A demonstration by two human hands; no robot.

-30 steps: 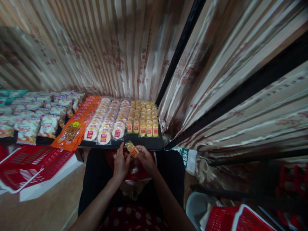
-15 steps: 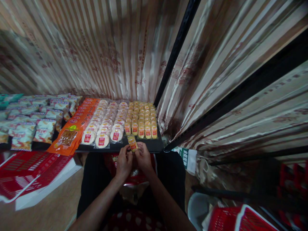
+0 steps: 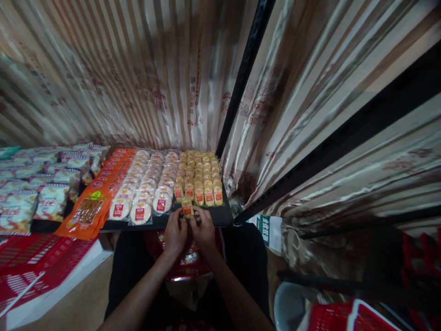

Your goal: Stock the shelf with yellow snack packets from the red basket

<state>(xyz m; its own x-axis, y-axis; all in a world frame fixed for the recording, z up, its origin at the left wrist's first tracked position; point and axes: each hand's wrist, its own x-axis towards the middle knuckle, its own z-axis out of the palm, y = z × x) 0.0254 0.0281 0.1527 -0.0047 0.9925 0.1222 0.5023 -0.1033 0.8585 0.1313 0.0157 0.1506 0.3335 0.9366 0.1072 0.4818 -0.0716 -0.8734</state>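
Note:
A small yellow snack packet (image 3: 187, 207) stands upright at the front edge of a black shelf (image 3: 220, 216), pinched between both my hands. My left hand (image 3: 175, 234) grips its left side and my right hand (image 3: 204, 230) its right side, fingers closed. Just behind it lie rows of the same yellow packets (image 3: 200, 174). To their left are rows of round white cakes in clear wrap (image 3: 148, 188). Below my hands, on my lap, a red container (image 3: 186, 264) shows partly.
Orange flat packs (image 3: 93, 202) and white snack bags (image 3: 37, 193) fill the shelf's left part. A red basket on a white box (image 3: 37, 271) sits lower left, another red basket (image 3: 341, 317) lower right. Striped curtain hangs behind; a black post (image 3: 241, 78) rises from the shelf's right corner.
Both hands have carried the yellow packet up and forward from over my lap to the shelf's front edge, turning it upright. The view has tilted slightly.

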